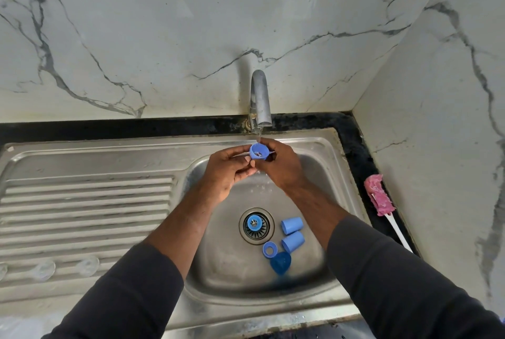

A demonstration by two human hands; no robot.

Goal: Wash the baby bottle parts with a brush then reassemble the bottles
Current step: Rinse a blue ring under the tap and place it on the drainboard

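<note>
Hands meet under a running tap (260, 98) above a steel sink (314, 147). The left hand (228, 172) and right hand (281, 165) both pinch one small blue bottle ring (258, 151), its open side facing up into the water. Down in the basin, beside the drain (256, 226), lie two blue caps (292, 232), another blue ring (270, 250) and a darker blue piece (280, 262). A pink-headed bottle brush (379, 199) rests on the dark surface (355, 147) to the right.

Dark grey long sleeves (131, 292) on both arms, hands bare.
</note>
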